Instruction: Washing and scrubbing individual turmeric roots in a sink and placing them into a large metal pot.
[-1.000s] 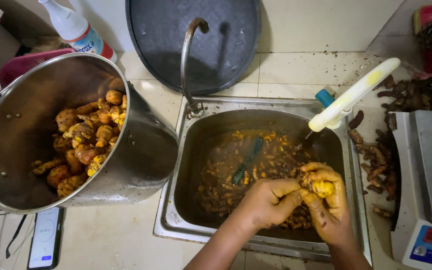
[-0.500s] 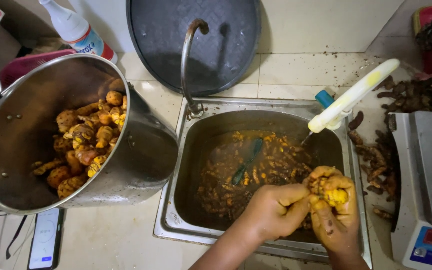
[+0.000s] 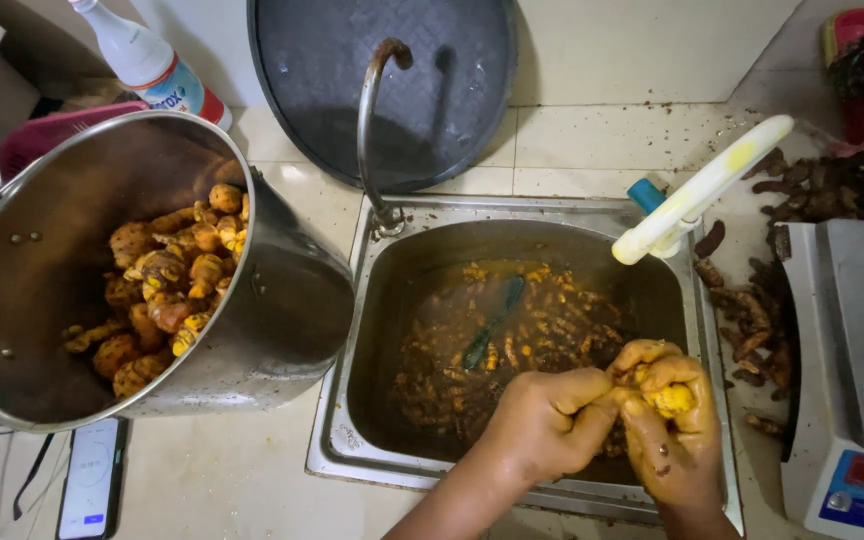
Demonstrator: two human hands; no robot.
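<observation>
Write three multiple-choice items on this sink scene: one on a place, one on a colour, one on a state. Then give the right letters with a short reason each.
1. Where is the big steel pot?
A. left of the sink
B. inside the sink
C. on the scale

2. What colour is the root piece in the right hand?
A. green
B. yellow-orange
C. white

3. What is the state of the sink?
A. dry and bare
B. filled with clear water
C. holding muddy brown water with root pieces

Answers:
1 A, the pot lies tilted on the counter left of the sink.
2 B, the peeled piece shows yellow-orange between the fingers.
3 C, the water is dark brown with pieces in it.
</observation>
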